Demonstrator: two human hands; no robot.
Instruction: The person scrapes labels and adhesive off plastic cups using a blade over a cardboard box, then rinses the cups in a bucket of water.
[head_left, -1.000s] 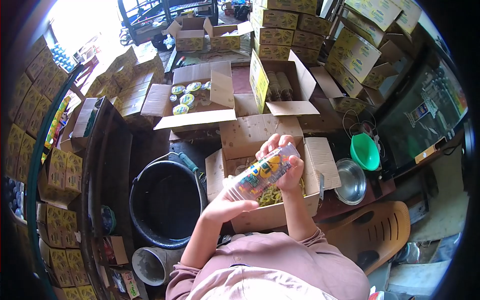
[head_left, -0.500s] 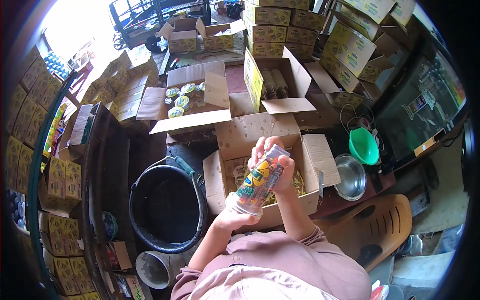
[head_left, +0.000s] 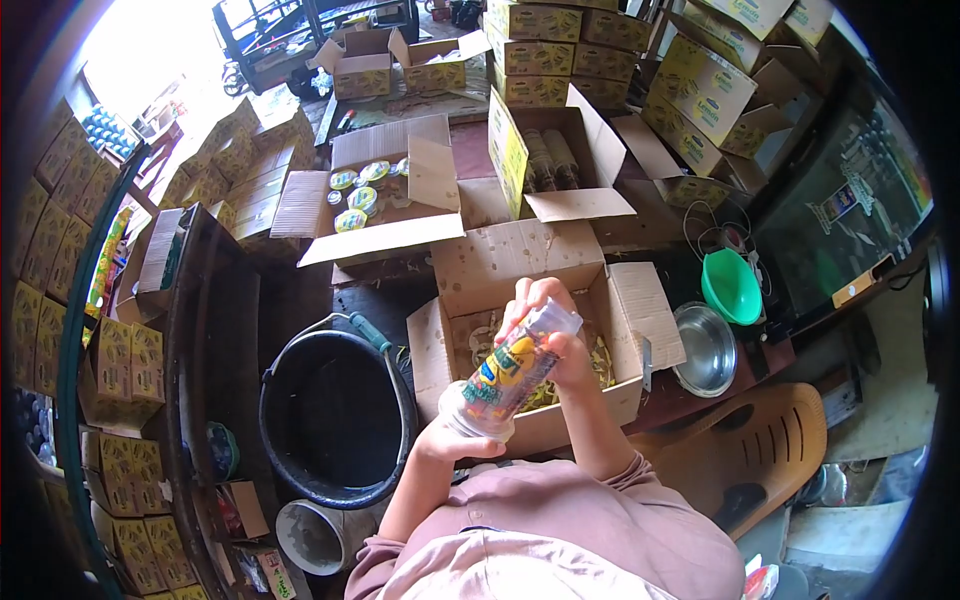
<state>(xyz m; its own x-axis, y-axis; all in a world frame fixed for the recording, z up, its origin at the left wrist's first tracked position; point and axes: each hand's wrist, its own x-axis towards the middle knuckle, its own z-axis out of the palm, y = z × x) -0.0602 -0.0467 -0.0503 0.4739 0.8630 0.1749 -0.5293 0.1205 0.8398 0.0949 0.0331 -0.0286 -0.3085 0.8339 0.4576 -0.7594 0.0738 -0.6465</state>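
A stack of clear printed plastic cups [head_left: 503, 378], with yellow lemons and green lettering, is held aslant in front of my chest. My left hand [head_left: 458, 437] is closed around its lower, rimmed end, thumb along the underside. Near the upper end, my right hand [head_left: 556, 335] grips the stack, with its fingers curled over the far side and the thumb on the near side. Below and beyond the hands stands an open cardboard box [head_left: 512, 265] with yellow printed pieces inside, partly hidden by my arms.
A large black bucket [head_left: 268, 425] stands to the left, above a grey pail [head_left: 312, 537]. On the right are a steel bowl [head_left: 706, 350], a green basin [head_left: 731, 288] and an orange plastic chair [head_left: 775, 440]. Farther back, an open carton [head_left: 385, 238] holds round lidded cups.
The cup stack and both hands have shifted slightly left and down, and the stack's upper end is a little lower. Both hands keep hold of it.
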